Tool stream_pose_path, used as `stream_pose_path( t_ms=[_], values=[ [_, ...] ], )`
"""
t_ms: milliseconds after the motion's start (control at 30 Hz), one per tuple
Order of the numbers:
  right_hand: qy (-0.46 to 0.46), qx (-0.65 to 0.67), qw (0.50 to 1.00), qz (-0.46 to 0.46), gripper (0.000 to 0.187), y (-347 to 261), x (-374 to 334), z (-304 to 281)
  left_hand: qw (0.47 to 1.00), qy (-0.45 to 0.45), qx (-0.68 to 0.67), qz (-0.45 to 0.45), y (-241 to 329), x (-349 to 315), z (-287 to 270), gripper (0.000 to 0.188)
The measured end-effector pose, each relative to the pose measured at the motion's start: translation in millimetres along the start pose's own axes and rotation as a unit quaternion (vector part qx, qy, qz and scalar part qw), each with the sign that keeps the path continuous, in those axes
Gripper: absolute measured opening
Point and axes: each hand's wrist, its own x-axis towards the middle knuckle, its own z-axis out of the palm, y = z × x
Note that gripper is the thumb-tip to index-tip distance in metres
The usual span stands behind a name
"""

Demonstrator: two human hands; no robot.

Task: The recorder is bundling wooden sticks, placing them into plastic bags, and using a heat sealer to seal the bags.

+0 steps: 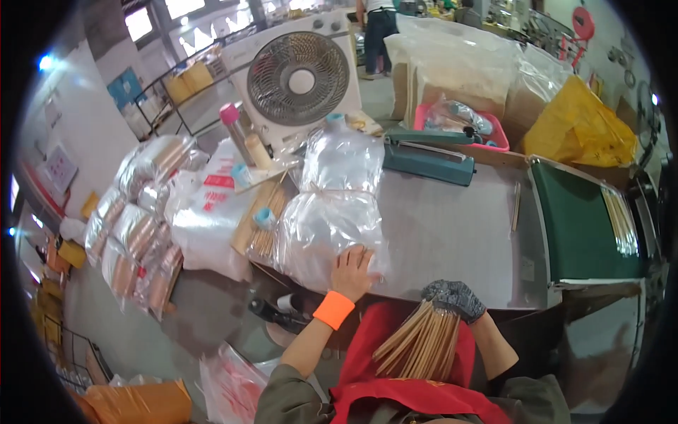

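Note:
My bare left hand point(353, 273), with an orange band at the wrist, lies with fingers spread on the near end of a stack of clear plastic bags point(332, 230). A tie runs across the middle of that stack. My right hand point(455, 298) wears a grey knit glove and is closed around a bundle of thin wooden sticks point(424, 340). The sticks fan out downward over my red apron point(371, 332). Their gripped ends are hidden by the glove.
A teal bag sealer point(431, 164) stands at the table's back, before a pink basket point(496, 129). A green conveyor belt point(575, 226) adjoins at right, carrying a packed stick bundle point(619, 220). Left are loose sticks point(265, 240), filled packs point(134, 233) and a box fan point(300, 78).

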Motion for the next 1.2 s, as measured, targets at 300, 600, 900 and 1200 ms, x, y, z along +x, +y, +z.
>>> stream_pose_path(
  t_ms=[300,600,900,1200],
  values=[
    [0.013,-0.001,1.000,-0.022,0.024,4.3,-3.7,-5.5,0.703,-0.307,-0.602,-0.223,14.7,77.0,-27.5,0.017],
    [0.038,0.024,0.999,-0.025,0.028,-8.8,-16.2,-11.5,0.881,-0.303,-0.355,-0.071,86.3,18.2,-1.8,0.019],
    [0.046,0.001,0.999,0.005,0.031,-3.6,-20.8,-13.9,0.971,-0.153,-0.177,-0.055,81.6,9.8,70.0,0.024],
    [0.055,0.016,0.998,0.013,0.026,-11.1,-17.2,-5.0,0.981,-0.130,-0.123,-0.079,63.5,16.4,78.7,0.016]
  ],
)
